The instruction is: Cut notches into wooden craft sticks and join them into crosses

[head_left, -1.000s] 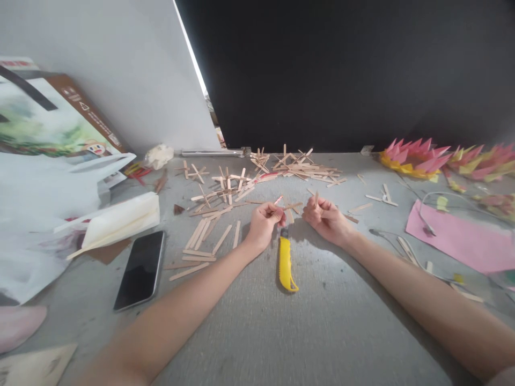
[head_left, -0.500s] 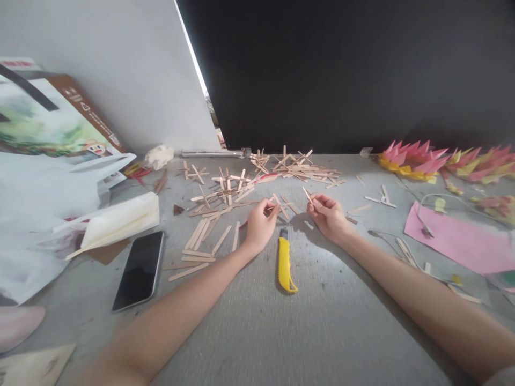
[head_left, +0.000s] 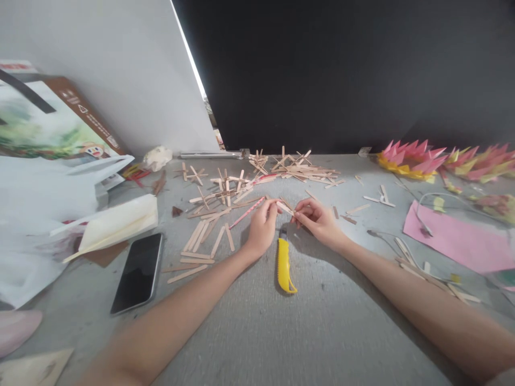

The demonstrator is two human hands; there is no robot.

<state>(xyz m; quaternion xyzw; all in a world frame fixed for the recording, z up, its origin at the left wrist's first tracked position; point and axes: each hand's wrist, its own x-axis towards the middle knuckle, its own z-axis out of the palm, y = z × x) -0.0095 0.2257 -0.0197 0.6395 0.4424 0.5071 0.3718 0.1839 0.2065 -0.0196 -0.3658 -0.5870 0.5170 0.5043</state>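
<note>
My left hand [head_left: 261, 229] is closed in a pinch at the left end of a pale craft stick [head_left: 285, 208]. Fingers of my right hand [head_left: 318, 222] close on the stick's other end, so it spans the gap between both hands. Whether a second stick overlaps it there is too small to tell. Just left of my left hand a pink-and-white striped straw [head_left: 247, 211] lies at a slant. A yellow utility knife [head_left: 284, 262] rests on the table below the two hands. Loose craft sticks [head_left: 197, 234] lie in rows to the left.
Star-shaped assemblies of sticks [head_left: 226, 187] and a heaped pile [head_left: 308, 170] stand farther back. At left are a phone [head_left: 137, 272] and a white plastic bag [head_left: 44, 209]. On the right lie pink paper [head_left: 458, 238], a cable [head_left: 420, 212] and pink-yellow paper crowns [head_left: 414, 158].
My right hand has moved left and down with its stick, toward my left hand. The stick now bridges both hands. The striped straw shows more fully beside my left hand.
</note>
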